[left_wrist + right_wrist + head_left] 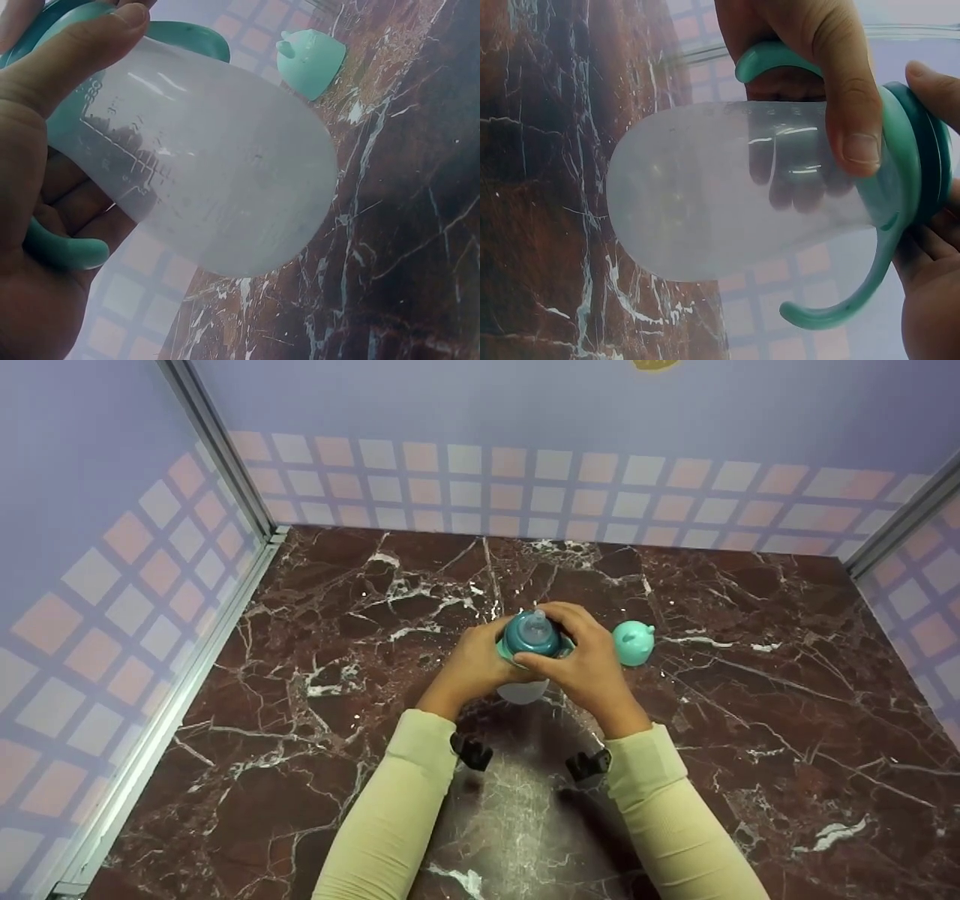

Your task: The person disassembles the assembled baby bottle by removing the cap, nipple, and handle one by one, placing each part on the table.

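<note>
Both hands hold a baby bottle [527,649] above the marble tabletop [750,660], clear of its surface. The left hand [472,664] wraps the translucent body [217,172], thumb along the side and fingers [71,202] curled behind it, one teal handle [64,251] lying against those fingers. The right hand [585,660] closes on the teal collar ring [907,165], thumb [851,97] pressed over the body just beside the ring. The nipple [534,626] points up between the fingertips. For a clean turn of the ring, the left hand should likely hold the body firm while the right twists squarely, keeping the fingers off the soft nipple. Just beyond the right fingers, the teal cap [634,642] stands on the marble, apart from the bottle.
</note>
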Tool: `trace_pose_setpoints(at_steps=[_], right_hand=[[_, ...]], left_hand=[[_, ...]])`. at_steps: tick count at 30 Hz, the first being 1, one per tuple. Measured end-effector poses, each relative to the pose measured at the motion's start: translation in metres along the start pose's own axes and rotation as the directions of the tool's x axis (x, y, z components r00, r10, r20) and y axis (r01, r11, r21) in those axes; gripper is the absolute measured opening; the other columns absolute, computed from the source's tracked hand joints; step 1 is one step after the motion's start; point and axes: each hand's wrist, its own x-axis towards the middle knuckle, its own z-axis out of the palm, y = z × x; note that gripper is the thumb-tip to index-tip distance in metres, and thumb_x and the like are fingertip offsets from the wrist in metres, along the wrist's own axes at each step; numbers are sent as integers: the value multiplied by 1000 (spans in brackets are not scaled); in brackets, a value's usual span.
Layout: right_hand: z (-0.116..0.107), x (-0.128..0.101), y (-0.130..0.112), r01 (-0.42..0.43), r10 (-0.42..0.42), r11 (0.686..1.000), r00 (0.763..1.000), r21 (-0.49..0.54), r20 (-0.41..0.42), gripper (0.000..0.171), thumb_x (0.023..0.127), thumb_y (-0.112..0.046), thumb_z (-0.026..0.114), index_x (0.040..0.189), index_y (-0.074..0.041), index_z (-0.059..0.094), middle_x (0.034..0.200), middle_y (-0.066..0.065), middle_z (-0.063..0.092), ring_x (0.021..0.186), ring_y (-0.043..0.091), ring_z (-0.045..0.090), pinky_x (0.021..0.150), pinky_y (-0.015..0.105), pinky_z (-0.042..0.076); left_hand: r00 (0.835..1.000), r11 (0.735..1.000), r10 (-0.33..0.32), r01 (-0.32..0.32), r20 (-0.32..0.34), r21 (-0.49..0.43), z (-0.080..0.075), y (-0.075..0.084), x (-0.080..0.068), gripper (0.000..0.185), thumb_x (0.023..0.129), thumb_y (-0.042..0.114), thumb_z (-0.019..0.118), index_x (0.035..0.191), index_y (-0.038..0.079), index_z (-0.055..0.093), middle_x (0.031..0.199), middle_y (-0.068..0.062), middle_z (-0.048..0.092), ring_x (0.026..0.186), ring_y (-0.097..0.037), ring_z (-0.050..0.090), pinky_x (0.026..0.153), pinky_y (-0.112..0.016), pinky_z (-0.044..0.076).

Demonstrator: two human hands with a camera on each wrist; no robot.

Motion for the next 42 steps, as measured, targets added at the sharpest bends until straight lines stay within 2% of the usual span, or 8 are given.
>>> trace_pose_setpoints(at_steps=[10, 17, 24, 30, 36, 42], right_hand=[[-4, -1, 2, 4, -8, 999, 997, 48, 74, 63, 70, -41, 85, 123, -13, 65, 127, -1, 61, 117, 14, 58, 102, 31, 48], [-7, -2, 3, -39, 29, 996, 991, 76, 130, 61, 72, -31, 86, 126, -14, 64, 131, 0, 59, 120, 14, 57, 104, 30, 47], [-13, -3, -13, -47, 31, 994, 985, 96, 168, 60, 73, -14, 85, 127, -2, 61, 131, 11, 58, 121, 21, 57, 105, 32, 46], [-18, -4, -22, -37, 15, 993, 981, 108, 195, 59, 75, -11, 84, 128, 0, 60, 132, 13, 58, 121, 25, 57, 105, 36, 46], [-20, -3, -22, -51, 17, 988, 974, 146, 225, 60, 74, -10, 84, 128, 1, 60, 133, 11, 58, 123, 21, 57, 106, 31, 45], [-21, -3, -23, -43, 7, 988, 970, 146, 242, 60, 75, -9, 83, 129, 0, 60, 135, 12, 57, 123, 23, 56, 106, 31, 45]], left_hand=[[1000, 1000, 6, -6, 21, -10, -1, -1, -1, 73, 65, 43, 88, 130, 25, 60, 118, 7, 68, 106, -8, 63, 95, -31, 51], [998, 999, 26, -25, 55, -31, -1, -3, -3, 75, 64, 43, 89, 130, 24, 60, 120, 6, 67, 108, -10, 63, 96, -33, 51], [996, 999, 17, -13, 91, -51, -1, -3, -3, 71, 65, 44, 89, 127, 26, 61, 116, 9, 67, 105, -7, 63, 94, -32, 51], [994, 998, 17, -10, 106, -62, -1, -3, -3, 69, 65, 40, 89, 127, 27, 61, 114, 12, 67, 102, -5, 63, 92, -30, 51], [992, 997, 29, -19, 124, -79, -1, -4, -3, 70, 65, 37, 90, 127, 24, 61, 112, 11, 68, 101, -5, 64, 91, -29, 52], [993, 996, 38, -28, 112, -90, 1, -5, -3, 68, 64, 37, 90, 125, 24, 62, 113, 8, 68, 102, -8, 64, 92, -31, 52]])
